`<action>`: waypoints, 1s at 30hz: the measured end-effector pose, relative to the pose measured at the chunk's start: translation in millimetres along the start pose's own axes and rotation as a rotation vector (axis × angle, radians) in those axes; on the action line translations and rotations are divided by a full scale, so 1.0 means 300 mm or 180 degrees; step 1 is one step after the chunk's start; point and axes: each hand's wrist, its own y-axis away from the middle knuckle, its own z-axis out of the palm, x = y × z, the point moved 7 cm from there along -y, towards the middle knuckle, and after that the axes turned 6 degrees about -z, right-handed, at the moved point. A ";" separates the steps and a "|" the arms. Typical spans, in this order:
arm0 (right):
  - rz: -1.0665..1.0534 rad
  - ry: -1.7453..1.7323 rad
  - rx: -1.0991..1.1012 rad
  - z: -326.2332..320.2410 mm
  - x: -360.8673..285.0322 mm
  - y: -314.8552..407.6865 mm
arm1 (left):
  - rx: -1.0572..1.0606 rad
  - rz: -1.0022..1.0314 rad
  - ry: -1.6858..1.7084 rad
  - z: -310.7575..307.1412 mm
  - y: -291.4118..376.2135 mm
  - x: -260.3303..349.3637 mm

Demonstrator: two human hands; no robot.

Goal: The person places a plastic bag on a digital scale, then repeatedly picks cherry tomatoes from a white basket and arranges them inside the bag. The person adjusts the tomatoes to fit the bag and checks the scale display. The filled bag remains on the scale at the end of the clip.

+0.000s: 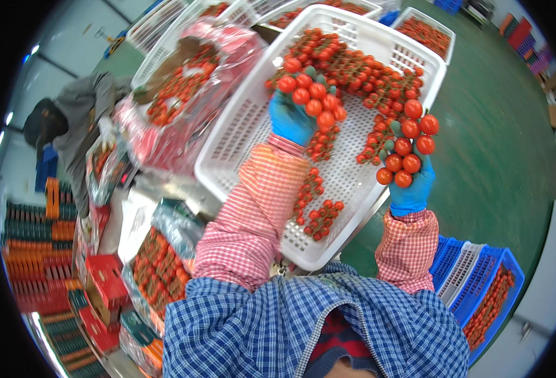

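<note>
A large white perforated plastic crate [240,123] lies before me, with vine cherry tomatoes [353,71] heaped along its far end and a few loose trusses nearer to me. My left hand [290,118], in a blue glove with grey-green fingertips, holds up a truss of cherry tomatoes [313,98] above the crate's left part. In the same kind of glove, my right hand [412,186] holds another truss of cherry tomatoes [408,146] over the crate's right rim. The palms are partly hidden by the sleeves and fruit.
Left of the crate stands a pink plastic-lined box [164,137] of tomatoes; nearer is a lined carton of tomatoes [160,274]. A co-worker [75,113] is at the far left. Blue crates [471,279] stand at lower right. More white crates [450,38] are at the back.
</note>
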 end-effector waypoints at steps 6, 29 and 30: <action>0.1139 -0.0235 -0.0219 0.156 0.251 0.139 | 0.0929 0.0185 0.0834 0.031 0.368 -0.026; 0.0155 0.2769 -0.4611 1.215 1.056 0.567 | 0.2230 0.1407 -0.5946 0.328 1.489 1.250; -0.0098 0.3368 -0.4553 1.209 1.105 0.526 | 0.1845 0.1147 -0.6290 0.304 1.450 1.242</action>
